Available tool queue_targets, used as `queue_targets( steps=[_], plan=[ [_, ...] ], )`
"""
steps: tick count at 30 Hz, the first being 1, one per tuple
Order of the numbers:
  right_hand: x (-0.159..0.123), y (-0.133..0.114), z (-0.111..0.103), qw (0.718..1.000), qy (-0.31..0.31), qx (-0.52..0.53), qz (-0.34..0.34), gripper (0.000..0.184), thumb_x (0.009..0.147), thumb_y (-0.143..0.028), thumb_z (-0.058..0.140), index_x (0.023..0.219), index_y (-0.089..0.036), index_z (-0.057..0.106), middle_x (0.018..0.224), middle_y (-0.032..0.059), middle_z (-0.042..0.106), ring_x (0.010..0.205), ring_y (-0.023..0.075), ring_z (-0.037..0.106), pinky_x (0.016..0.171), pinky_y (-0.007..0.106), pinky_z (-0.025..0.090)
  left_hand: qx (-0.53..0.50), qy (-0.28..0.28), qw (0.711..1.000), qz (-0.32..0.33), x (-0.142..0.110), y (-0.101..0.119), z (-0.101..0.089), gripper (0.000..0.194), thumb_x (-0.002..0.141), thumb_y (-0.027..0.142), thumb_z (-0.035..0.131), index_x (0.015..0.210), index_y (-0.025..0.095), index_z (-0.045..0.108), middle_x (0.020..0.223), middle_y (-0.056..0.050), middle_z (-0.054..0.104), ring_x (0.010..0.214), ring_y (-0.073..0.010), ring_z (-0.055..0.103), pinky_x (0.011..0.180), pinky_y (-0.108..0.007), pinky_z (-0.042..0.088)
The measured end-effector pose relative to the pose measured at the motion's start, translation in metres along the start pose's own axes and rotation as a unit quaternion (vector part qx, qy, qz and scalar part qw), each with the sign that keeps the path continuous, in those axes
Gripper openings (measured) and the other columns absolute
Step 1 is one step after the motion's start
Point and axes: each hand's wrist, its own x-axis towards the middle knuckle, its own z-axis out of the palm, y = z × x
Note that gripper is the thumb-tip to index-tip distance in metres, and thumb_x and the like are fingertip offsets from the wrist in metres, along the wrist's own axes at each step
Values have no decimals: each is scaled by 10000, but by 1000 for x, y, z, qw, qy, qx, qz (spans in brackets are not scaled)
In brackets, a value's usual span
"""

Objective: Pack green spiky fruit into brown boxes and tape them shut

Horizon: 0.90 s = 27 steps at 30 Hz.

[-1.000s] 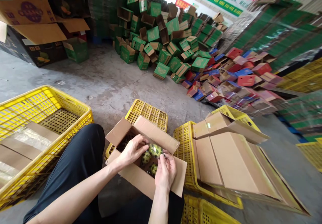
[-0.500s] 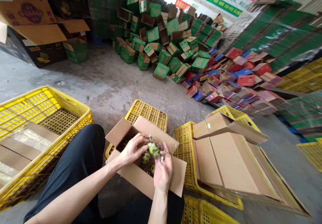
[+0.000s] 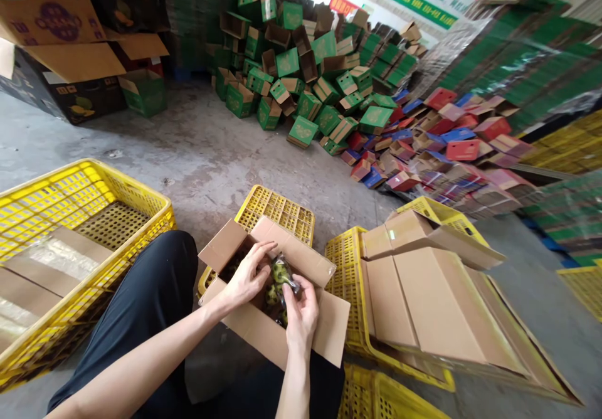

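Note:
An open cardboard box point(image 3: 256, 331) sits in front of me with its flaps spread. Inside are several green-and-dark mottled round fruits, some hidden by my hands. One plastic-wrapped fruit point(image 3: 281, 273) is raised at the box's opening. My right hand point(image 3: 301, 312) grips it from the right, thumb on the near side. On the other side, my left hand point(image 3: 249, 276) is beside the fruit, its fingers stretched out and apart, holding nothing visible.
An upturned yellow crate point(image 3: 277, 211) stands under the box. Another yellow crate point(image 3: 136, 212) holding flattened cardboard is at left; flat cartons point(image 3: 437, 293) fill one at right. Green boxes point(image 3: 303, 132) and red and blue boxes point(image 3: 463, 150) lie heaped behind on the floor.
My left fingers have come off the wrapped fruit and straightened. The fruit has tilted and sits slightly lower, with my right thumb now across its wrapping.

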Motion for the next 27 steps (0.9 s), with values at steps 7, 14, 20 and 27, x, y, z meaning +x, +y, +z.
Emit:
queue_targets(
  steps=[7, 14, 20, 27],
  plan=[
    [7, -13, 22, 920, -113, -363, -95, 165, 920, -208, 665, 1046, -199, 772, 908, 81, 761, 874, 255, 710, 857, 358, 553, -30, 66, 997, 35, -8, 0, -3, 486, 1057, 205, 449, 1531, 299, 495, 1535, -116, 491, 1394, -284, 536, 1116, -481, 524],
    [2, -48, 18, 770, -203, -602, -57, 305, 935, -20, 528, 941, -166, 796, 952, 155, 793, 962, 282, 754, 804, 313, 504, -44, 108, 992, 40, -11, 0, -4, 462, 1101, 293, 407, 1561, 289, 458, 1508, -139, 507, 1359, -293, 567, 1084, -480, 537],
    [28, -66, 45, 754, -317, -574, -38, 207, 1000, -302, 598, 1016, -206, 781, 1029, 149, 794, 1034, 300, 736, 823, 332, 503, -53, 123, 991, 31, -12, 0, -3, 468, 1100, 341, 432, 1564, 285, 459, 1525, -149, 510, 1380, -315, 552, 1085, -499, 532],
    [48, -37, 80, 792, -327, -514, -24, 515, 820, -142, 729, 1326, -202, 658, 1271, 132, 749, 1205, 298, 665, 987, 377, 509, -53, 130, 990, 21, -12, 0, -4, 465, 1101, 327, 418, 1564, 292, 450, 1576, -139, 472, 1384, -298, 550, 1135, -499, 492]
  ],
)
